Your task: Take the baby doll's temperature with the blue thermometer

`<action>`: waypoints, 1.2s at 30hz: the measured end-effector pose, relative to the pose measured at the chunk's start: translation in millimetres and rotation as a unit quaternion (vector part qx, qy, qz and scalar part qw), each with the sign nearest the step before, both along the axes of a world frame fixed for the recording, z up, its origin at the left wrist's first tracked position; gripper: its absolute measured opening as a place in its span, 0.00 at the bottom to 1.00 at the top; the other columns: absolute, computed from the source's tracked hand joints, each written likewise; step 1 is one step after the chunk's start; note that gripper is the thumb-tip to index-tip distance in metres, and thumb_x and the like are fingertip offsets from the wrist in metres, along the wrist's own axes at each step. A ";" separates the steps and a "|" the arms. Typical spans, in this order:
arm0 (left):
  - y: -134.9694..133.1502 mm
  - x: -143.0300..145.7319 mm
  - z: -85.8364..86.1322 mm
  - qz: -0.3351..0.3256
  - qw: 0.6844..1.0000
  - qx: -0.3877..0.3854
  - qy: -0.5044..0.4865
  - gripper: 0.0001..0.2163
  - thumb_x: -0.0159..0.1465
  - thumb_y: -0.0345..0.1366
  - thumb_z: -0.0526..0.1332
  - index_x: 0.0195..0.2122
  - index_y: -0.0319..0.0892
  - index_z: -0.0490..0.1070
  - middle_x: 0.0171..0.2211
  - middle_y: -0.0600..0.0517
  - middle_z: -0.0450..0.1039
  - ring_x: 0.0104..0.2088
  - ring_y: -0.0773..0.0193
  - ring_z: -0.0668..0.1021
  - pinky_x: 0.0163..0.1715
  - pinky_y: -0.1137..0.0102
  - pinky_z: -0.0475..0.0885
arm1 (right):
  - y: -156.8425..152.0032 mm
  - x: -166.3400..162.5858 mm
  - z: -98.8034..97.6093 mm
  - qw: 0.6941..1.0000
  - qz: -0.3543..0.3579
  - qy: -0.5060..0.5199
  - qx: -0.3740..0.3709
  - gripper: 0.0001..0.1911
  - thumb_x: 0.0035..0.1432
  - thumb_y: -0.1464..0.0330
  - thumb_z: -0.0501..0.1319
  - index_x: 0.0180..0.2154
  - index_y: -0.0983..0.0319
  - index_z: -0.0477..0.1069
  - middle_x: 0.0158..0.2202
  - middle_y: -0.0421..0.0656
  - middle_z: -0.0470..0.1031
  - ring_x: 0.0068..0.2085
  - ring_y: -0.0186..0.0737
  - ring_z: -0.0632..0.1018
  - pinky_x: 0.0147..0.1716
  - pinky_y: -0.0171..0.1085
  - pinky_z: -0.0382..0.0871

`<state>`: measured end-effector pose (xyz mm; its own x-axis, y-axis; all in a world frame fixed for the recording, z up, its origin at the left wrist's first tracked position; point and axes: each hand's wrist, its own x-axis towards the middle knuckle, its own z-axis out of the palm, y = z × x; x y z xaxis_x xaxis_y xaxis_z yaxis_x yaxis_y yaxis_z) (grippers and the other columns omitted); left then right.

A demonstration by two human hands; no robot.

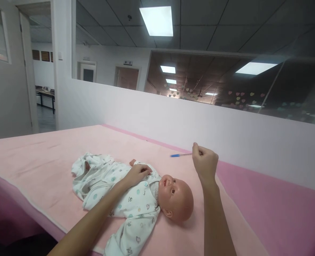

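A baby doll in a white patterned romper lies on its back on a pink mat, head toward the right. My left hand rests flat on the doll's chest, fingers stretched out. My right hand is raised above the mat beyond the doll's head, fingers pinched on a thin stick with a blue tip that points left.
A low white wall with a glass pane above it runs along the far side of the mat. A darker pink surface lies to the right. An open doorway is at the left.
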<state>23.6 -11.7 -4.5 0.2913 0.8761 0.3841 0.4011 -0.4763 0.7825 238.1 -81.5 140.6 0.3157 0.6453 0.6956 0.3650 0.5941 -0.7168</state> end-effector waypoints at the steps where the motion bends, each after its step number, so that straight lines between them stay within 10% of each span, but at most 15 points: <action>1: 0.1 -0.1 -0.1 0.002 1.000 0.001 0.001 0.12 0.58 0.37 0.54 0.34 0.39 0.75 0.33 0.50 0.78 0.35 0.61 0.77 0.37 0.71 0.68 | -2.7 -3.0 1.3 1.000 -0.013 -0.006 0.008 0.25 0.52 0.65 0.58 0.11 0.60 0.49 0.11 0.32 0.46 0.16 0.25 0.50 0.17 0.32 0.44; 9: -1.0 0.2 -0.9 0.004 1.000 0.000 0.000 0.12 0.58 0.37 0.54 0.34 0.40 0.75 0.33 0.51 0.78 0.35 0.61 0.77 0.37 0.71 0.67 | -12.3 -2.4 13.1 0.979 0.177 0.090 -0.055 0.24 0.51 0.58 0.56 0.12 0.59 0.51 0.09 0.31 0.47 0.13 0.26 0.52 0.15 0.30 0.45; 13: -5.1 0.1 3.5 0.009 1.000 -0.008 -0.003 0.11 0.57 0.38 0.56 0.34 0.40 0.76 0.31 0.51 0.77 0.34 0.61 0.76 0.34 0.71 0.67 | -1.5 -9.9 0.9 0.994 -0.079 -0.071 -0.039 0.22 0.50 0.62 0.54 0.11 0.59 0.51 0.12 0.31 0.44 0.16 0.27 0.48 0.19 0.31 0.41; 16: -10.4 -3.7 11.5 -0.062 0.996 -0.057 -0.002 0.12 0.56 0.41 0.59 0.33 0.39 0.76 0.32 0.50 0.77 0.35 0.60 0.76 0.35 0.71 0.67 | -6.7 -16.7 0.1 0.948 -0.269 -0.166 0.037 0.23 0.51 0.67 0.53 0.09 0.60 0.49 0.13 0.32 0.41 0.19 0.29 0.44 0.21 0.33 0.40; 21: -21.6 -16.4 27.4 -0.213 0.967 -0.140 0.009 0.10 0.54 0.41 0.63 0.32 0.41 0.77 0.42 0.48 0.75 0.46 0.57 0.73 0.46 0.69 0.65 | -41.8 -12.3 -1.1 0.914 -0.245 -0.317 0.068 0.25 0.54 0.66 0.52 0.09 0.62 0.50 0.14 0.33 0.41 0.20 0.29 0.44 0.20 0.32 0.41; 29: -21.6 -30.3 28.6 -0.253 0.953 -0.167 0.024 0.08 0.52 0.37 0.65 0.33 0.44 0.77 0.49 0.49 0.72 0.52 0.55 0.69 0.52 0.66 0.60 | -76.1 -8.3 -91.7 0.773 -0.147 -0.613 0.068 0.17 0.49 0.79 0.50 0.12 0.63 0.59 0.11 0.36 0.53 0.15 0.29 0.50 0.17 0.35 0.37; 36: -23.8 -29.8 30.7 -0.276 0.948 -0.156 0.038 0.08 0.50 0.35 0.66 0.33 0.43 0.76 0.47 0.48 0.72 0.53 0.57 0.68 0.52 0.67 0.60 | -93.5 -14.5 -118.1 0.780 -0.166 -0.560 0.224 0.14 0.57 0.76 0.54 0.21 0.62 0.67 0.14 0.38 0.61 0.17 0.31 0.60 0.20 0.35 0.46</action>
<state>-6.2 -35.5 26.2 0.7543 0.6503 0.0905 0.2193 -0.3795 0.8988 223.6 -174.9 22.5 -0.5539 0.2701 0.7876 0.8003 0.4336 0.4141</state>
